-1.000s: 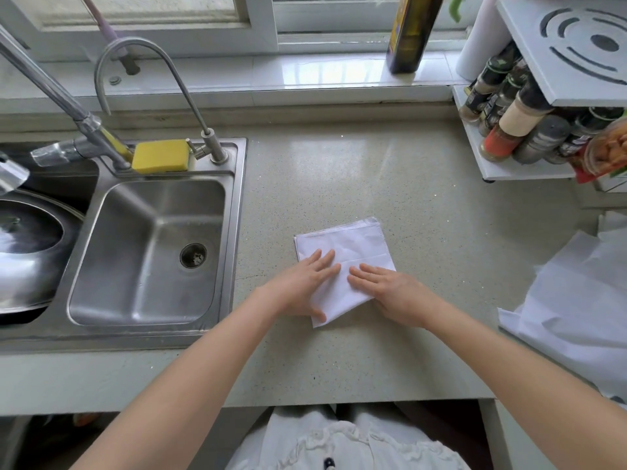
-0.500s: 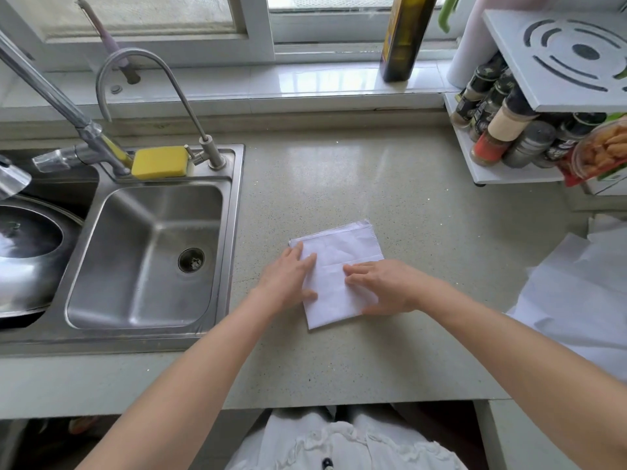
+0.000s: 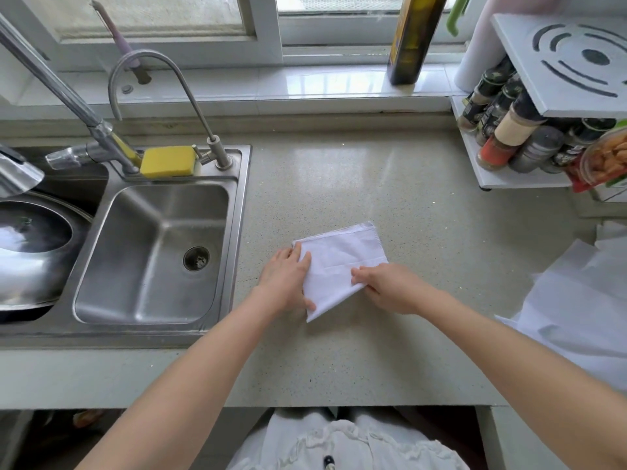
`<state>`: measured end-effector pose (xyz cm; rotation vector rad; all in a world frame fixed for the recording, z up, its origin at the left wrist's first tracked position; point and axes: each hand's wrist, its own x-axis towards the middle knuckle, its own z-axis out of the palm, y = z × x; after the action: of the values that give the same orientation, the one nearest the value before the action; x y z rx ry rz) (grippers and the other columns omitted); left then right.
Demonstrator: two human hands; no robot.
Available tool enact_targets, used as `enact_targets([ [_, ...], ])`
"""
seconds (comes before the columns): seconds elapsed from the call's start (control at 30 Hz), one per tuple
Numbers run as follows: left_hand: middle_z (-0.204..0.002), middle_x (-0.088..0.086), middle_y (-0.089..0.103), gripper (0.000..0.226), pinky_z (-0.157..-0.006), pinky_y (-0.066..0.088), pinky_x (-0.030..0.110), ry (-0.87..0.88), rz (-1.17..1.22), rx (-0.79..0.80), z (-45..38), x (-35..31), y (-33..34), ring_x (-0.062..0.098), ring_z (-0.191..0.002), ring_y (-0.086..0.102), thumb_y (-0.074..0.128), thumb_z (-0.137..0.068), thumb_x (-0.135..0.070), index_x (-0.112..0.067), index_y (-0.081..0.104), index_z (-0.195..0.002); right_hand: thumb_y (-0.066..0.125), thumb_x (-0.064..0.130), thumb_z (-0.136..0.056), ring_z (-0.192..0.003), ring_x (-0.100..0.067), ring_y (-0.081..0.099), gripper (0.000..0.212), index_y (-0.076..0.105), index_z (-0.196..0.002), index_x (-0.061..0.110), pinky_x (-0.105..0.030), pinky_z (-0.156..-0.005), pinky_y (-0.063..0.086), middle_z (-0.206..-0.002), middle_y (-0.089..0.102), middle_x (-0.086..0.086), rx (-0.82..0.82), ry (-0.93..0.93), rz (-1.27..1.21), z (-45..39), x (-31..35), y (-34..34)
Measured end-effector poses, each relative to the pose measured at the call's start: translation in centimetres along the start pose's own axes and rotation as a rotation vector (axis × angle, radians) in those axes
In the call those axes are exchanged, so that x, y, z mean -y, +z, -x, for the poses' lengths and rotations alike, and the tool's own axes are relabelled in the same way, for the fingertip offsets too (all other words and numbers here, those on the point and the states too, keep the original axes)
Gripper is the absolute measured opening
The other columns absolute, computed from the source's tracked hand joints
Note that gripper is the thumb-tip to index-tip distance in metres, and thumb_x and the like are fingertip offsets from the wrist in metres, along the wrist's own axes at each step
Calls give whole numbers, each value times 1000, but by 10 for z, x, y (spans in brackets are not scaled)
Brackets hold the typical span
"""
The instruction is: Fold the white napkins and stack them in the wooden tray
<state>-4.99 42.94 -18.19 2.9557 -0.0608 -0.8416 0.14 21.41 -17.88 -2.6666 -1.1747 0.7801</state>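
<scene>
A folded white napkin (image 3: 336, 266) lies on the speckled counter (image 3: 424, 205) in front of me. My left hand (image 3: 286, 281) rests along its left edge, fingers straight on the cloth and thumb by the near corner. My right hand (image 3: 386, 288) is at the napkin's right near edge, with curled fingertips and thumb pinching the cloth. A loose pile of white napkins (image 3: 576, 300) lies at the right side of the counter. No wooden tray is in view.
A steel sink (image 3: 152, 252) with two taps and a yellow sponge (image 3: 168, 161) lies to the left, a pot lid (image 3: 30, 239) beside it. A white spice rack (image 3: 529, 130) stands back right. A dark bottle (image 3: 412, 39) is on the window sill.
My hands slid apart from the napkin's middle to its left and right edges. The right hand's fingers went from flat to curled on the edge.
</scene>
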Motion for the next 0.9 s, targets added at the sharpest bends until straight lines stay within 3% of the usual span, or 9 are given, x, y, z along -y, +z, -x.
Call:
enact_targets([
  [0.1, -157, 0, 25, 71, -119, 11, 42, 144, 283, -57, 4, 6, -6, 16, -147, 5, 40, -86, -71, -19, 53, -132, 40, 13, -91, -73, -25, 51, 17, 55, -83, 11, -32, -57, 33, -77, 58, -7, 40, 25, -37, -13, -2, -17],
  [0.2, -150, -14, 33, 61, -112, 23, 34, 229, 736, 65, 18, 0, -15, 4, -140, 24, 41, -89, -67, -30, 49, -136, 39, 11, -91, -68, -20, 45, 22, 45, -71, 15, -25, -54, 29, -70, 51, -2, 98, 42, -186, -28, -2, -29],
  [0.27, -120, -15, 55, 48, -89, 36, 26, 178, 836, 107, 19, -1, -13, 4, -106, 51, 52, -88, -60, -29, 57, -124, 39, 10, -90, -68, -17, 44, 24, 45, -68, 16, -29, -59, 30, -68, 49, 1, 101, 91, -308, -35, -7, -32],
  [0.33, -89, -12, 57, 28, -69, 36, 24, 169, 852, 60, 12, 1, -10, 6, -76, 51, 62, -87, -48, -24, 62, -102, 40, 10, -89, -62, -15, 38, 25, 42, -64, 17, -32, -58, 26, -64, 42, 2, 66, 169, -456, -39, -12, -33],
  [0.5, -121, -16, 59, 30, -87, 37, 21, 132, 812, -21, -9, 15, -7, 4, -107, 54, 53, -95, -21, -20, 61, -124, 46, 10, -83, -58, -14, 35, 25, 42, -59, 18, -30, -54, 23, -60, 39, 2, -97, 326, -557, -41, -25, -27],
  [0.63, -89, -4, 57, 20, -66, 35, 22, 85, 767, -84, -25, 22, -9, 16, -80, 52, 47, -99, -27, -13, 60, -95, 51, 12, -88, -81, -20, 54, 13, 63, -82, 14, -29, -65, 37, -82, 61, -3, -307, 487, -583, -42, -34, -11],
  [0.7, -83, -5, 49, 23, -60, 30, 18, 72, 682, -138, -32, 22, -9, 18, -78, 48, 42, -101, -24, -13, 54, -86, 50, 14, -91, -80, -22, 53, 11, 60, -89, 8, -30, -65, 35, -84, 59, -4, -425, 550, -590, -40, -33, -4],
  [0.8, -92, 8, 59, 26, -67, 34, 31, 16, 542, -217, -44, 19, -9, 30, -90, 55, 39, -102, -23, -10, 59, -94, 48, 17, -94, -71, -22, 48, 10, 51, -89, 9, -34, -59, 31, -77, 54, -4, -571, 562, -626, -39, -23, -2],
  [0.9, -107, 15, 66, 30, -74, 40, 35, -95, 506, -287, -55, 13, -7, 34, -98, 58, 39, -101, -27, -11, 64, -109, 52, 23, -95, -67, -17, 43, 15, 46, -88, 10, -35, -57, 28, -75, 47, 0, -566, 592, -693, -38, -19, 2],
])
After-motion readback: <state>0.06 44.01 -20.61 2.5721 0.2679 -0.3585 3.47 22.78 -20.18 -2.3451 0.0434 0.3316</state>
